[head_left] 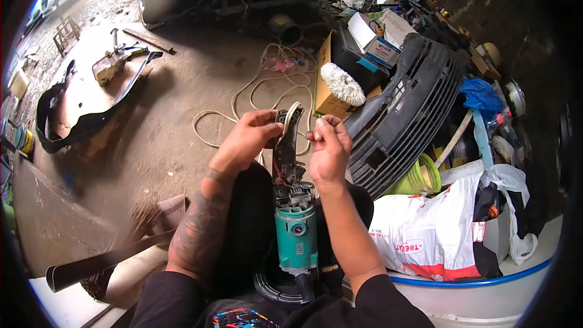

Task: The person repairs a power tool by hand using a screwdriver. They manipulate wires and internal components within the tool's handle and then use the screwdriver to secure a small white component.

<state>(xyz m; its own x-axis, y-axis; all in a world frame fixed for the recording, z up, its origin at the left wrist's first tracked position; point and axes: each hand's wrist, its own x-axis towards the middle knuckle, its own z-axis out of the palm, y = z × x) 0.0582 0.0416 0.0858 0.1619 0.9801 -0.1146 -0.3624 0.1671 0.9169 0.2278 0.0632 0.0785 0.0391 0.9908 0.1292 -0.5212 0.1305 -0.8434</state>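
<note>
A teal power tool (296, 238), which looks like a polisher or grinder, stands between my knees with its handle end up. The black handle (284, 157) is opened, with wires and inner parts showing. My left hand (250, 138) is closed on the top of this handle, where a pale power cord (292, 113) loops over. Just right of the handle, my right hand (330, 150) is raised with thumb and fingers pinched together. Whatever sits in that pinch is too small to name. A black curved side handle (276, 291) is at the tool's lower end.
The cord lies in loops on the concrete floor (182, 146). To the right are a black car grille (410, 109), a cardboard box (326, 79) with a fluffy white pad (342, 84), a green basket (419, 177) and a white bag (425, 231). A black-edged panel (67, 136) lies left.
</note>
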